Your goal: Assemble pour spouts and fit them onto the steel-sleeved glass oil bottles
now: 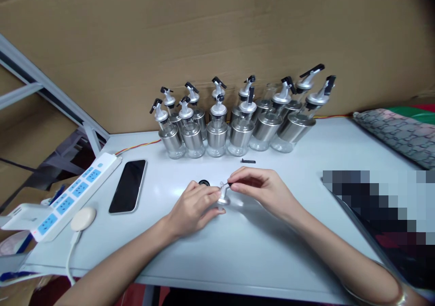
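Note:
My left hand [195, 206] is closed around a small silver pourer cap [224, 200] at the middle of the white table [258, 247]. My right hand [261, 189] pinches a small black part at the cap's spout, fingertips pressed together. A black ring [204, 182] lies just behind my left hand. A thin black lever piece [248, 161] lies loose farther back. Several glass and steel oil bottles [217, 136] with silver pourer tops stand in rows behind it.
A black phone [128, 186] lies face up at the left, beside a white power strip [68, 197] and a white oval charger [83, 218]. A patterned cushion [397, 131] sits at the far right. Cardboard [217, 34] walls off the back.

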Demonstrator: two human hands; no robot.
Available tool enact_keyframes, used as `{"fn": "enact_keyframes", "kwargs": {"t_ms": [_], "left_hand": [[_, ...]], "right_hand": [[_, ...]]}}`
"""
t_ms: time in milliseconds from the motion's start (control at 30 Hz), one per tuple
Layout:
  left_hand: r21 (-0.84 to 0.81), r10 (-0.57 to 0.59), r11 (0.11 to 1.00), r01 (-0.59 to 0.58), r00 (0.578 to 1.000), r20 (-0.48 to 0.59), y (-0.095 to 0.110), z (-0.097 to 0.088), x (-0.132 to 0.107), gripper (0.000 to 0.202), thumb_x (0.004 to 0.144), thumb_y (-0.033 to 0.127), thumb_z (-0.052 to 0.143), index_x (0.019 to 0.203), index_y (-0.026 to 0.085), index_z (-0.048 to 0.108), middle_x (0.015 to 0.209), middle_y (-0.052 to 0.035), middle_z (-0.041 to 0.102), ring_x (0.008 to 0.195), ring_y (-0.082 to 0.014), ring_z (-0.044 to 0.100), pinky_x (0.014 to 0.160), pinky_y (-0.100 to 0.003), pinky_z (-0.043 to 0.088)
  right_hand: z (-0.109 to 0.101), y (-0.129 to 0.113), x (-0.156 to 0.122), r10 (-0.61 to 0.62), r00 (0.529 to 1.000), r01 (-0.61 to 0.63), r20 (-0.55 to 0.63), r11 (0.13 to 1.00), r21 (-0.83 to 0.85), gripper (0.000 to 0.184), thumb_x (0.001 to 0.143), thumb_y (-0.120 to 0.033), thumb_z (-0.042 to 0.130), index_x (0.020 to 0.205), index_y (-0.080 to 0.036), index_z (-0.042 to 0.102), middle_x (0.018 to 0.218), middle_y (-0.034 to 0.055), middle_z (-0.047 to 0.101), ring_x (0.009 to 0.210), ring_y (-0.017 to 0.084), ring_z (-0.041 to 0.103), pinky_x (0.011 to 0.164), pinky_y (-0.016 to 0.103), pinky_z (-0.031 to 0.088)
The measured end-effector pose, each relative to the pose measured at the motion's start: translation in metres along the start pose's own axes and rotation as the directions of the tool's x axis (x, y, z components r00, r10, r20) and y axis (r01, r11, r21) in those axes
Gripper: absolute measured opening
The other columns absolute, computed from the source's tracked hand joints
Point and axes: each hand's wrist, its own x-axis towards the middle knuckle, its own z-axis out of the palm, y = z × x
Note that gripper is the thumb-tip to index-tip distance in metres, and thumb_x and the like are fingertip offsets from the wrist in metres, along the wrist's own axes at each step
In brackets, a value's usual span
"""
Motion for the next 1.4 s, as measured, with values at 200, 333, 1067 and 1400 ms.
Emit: {"fn": "enact_keyframes", "kwargs": {"t_ms": [200, 333, 1067, 1400], "left_hand": [[-0.002, 0.023, 1.000, -0.023, 1.000, -0.018, 0.002, 0.000, 0.001, 0.026, 0.095, 0.029, 0.049, 0.118, 0.018, 0.042, 0.099, -0.0092, 0.069, 0.083, -0.0160, 0.065, 0.068, -0.028, 0.037], [0.012, 0.030, 1.000, -0.029, 0.999, -0.036, 0.001, 0.000, 0.000, 0.036, 0.093, 0.034, 0.053, 0.123, 0.020, 0.037, 0.102, -0.0082, 0.067, 0.088, -0.0160, 0.063, 0.071, -0.029, 0.037], [0.003, -0.161, 0.987, 0.162, 0.983, 0.093, -0.019, -0.012, 0.000, 0.012, 0.095, 0.015, 0.044, 0.094, 0.015, 0.056, 0.093, -0.0064, 0.059, 0.085, -0.0140, 0.058, 0.077, -0.025, 0.049], [-0.240, -0.254, 0.940, 0.242, 0.967, -0.020, -0.010, -0.008, 0.002, 0.013, 0.088, 0.012, 0.056, 0.100, 0.017, 0.056, 0.091, -0.0052, 0.062, 0.087, -0.0137, 0.061, 0.078, -0.024, 0.051]], "right_hand": [[0.005, 0.001, -0.002, 0.207, 0.941, -0.288, 0.268, 0.905, 0.313, 0.034, 0.078, -0.048, 0.068, 0.092, -0.017, 0.073, 0.077, 0.0029, 0.063, 0.065, 0.011, 0.055, 0.066, 0.026, 0.047], [0.008, 0.001, -0.004, 0.216, 0.919, -0.333, 0.330, 0.873, 0.356, 0.036, 0.078, -0.051, 0.067, 0.090, -0.018, 0.070, 0.083, 0.0050, 0.061, 0.071, 0.014, 0.053, 0.065, 0.027, 0.045], [0.007, 0.006, -0.002, 0.353, 0.908, -0.420, 0.228, 0.756, 0.502, 0.030, 0.080, -0.044, 0.068, 0.085, -0.015, 0.066, 0.091, 0.0092, 0.067, 0.088, 0.021, 0.063, 0.080, 0.036, 0.049], [0.005, 0.003, -0.003, 0.215, 0.940, -0.294, 0.264, 0.905, 0.309, 0.038, 0.081, -0.053, 0.065, 0.090, -0.016, 0.066, 0.083, 0.0050, 0.067, 0.078, 0.016, 0.058, 0.076, 0.029, 0.040]]}}
